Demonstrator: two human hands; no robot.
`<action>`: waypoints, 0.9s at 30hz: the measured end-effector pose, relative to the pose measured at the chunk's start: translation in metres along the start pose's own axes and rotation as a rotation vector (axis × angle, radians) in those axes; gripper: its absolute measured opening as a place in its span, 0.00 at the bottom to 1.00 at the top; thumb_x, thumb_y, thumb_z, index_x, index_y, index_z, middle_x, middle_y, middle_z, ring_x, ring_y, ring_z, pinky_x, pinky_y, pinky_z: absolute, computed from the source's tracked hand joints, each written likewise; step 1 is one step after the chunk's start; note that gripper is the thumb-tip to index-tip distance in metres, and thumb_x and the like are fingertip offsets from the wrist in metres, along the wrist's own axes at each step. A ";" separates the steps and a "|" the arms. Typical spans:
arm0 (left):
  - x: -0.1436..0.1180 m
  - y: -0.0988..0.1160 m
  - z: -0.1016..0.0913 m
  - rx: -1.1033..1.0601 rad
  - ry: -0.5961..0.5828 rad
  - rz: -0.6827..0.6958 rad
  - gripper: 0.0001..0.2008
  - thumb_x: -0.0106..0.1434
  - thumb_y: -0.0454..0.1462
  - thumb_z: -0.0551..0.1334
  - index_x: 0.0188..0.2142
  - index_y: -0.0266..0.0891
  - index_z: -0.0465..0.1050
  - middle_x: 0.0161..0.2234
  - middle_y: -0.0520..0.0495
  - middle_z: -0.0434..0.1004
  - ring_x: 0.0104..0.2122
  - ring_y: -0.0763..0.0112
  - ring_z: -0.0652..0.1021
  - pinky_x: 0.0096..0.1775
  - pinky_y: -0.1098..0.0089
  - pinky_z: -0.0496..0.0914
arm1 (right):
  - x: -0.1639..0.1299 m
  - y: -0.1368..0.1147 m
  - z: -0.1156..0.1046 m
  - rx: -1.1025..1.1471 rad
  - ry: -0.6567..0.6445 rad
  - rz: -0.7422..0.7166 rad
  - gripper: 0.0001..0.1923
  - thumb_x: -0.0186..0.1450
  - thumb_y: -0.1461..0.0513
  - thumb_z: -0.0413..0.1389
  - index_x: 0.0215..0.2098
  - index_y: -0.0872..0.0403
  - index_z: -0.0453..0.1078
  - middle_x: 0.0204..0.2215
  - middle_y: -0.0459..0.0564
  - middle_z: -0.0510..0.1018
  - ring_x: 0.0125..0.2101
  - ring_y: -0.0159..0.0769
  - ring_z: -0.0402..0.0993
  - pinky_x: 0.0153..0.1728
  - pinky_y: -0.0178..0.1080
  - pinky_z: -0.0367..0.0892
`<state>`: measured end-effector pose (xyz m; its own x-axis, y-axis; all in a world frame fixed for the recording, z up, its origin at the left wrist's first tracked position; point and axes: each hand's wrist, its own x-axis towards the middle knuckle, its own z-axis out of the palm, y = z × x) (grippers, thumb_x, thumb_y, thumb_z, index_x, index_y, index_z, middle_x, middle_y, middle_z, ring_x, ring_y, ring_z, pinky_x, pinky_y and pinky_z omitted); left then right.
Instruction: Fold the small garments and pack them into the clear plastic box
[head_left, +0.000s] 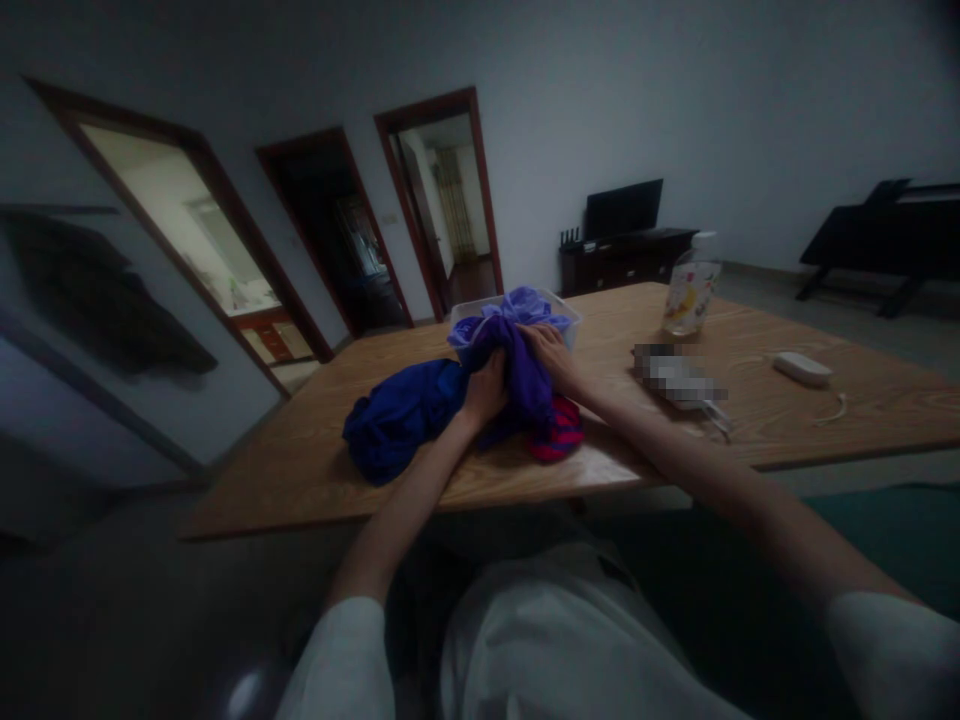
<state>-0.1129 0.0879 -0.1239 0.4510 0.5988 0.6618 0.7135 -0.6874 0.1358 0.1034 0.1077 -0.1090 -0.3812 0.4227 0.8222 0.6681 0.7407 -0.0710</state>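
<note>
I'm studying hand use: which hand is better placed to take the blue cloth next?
Probably the left hand: it's beside the blue cloth, while the right hand is across the purple cloth.

A black screen [624,209] stands near pale walls [547,120].

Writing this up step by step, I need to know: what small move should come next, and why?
Probably gather the hanging part of the dark purple cloth up toward the plastic box: the left hand and right hand are both on it, and its lower part droops outside the box.
</note>
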 end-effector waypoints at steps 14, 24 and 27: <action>0.005 0.006 -0.014 -0.092 -0.116 -0.053 0.31 0.72 0.36 0.55 0.73 0.36 0.55 0.72 0.30 0.62 0.66 0.47 0.74 0.63 0.50 0.73 | 0.005 -0.006 -0.006 -0.026 -0.014 -0.010 0.28 0.73 0.65 0.50 0.71 0.54 0.62 0.62 0.61 0.74 0.62 0.53 0.66 0.68 0.56 0.58; 0.004 0.011 -0.016 -0.062 -0.118 -0.051 0.28 0.72 0.35 0.56 0.70 0.34 0.59 0.67 0.30 0.69 0.63 0.48 0.77 0.60 0.54 0.75 | 0.004 -0.005 -0.007 -0.023 -0.022 -0.019 0.26 0.74 0.64 0.49 0.69 0.55 0.64 0.62 0.61 0.74 0.62 0.53 0.66 0.68 0.55 0.56; 0.004 0.014 -0.017 0.008 -0.139 -0.096 0.29 0.70 0.34 0.58 0.69 0.34 0.61 0.66 0.30 0.71 0.59 0.48 0.79 0.57 0.56 0.76 | 0.004 -0.006 -0.008 -0.013 -0.026 -0.006 0.25 0.74 0.64 0.49 0.68 0.57 0.65 0.62 0.62 0.74 0.62 0.53 0.65 0.67 0.54 0.57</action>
<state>-0.1102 0.0737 -0.1072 0.4499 0.7130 0.5378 0.7607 -0.6214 0.1875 0.1028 0.1006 -0.1008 -0.4016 0.4321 0.8075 0.6738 0.7366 -0.0591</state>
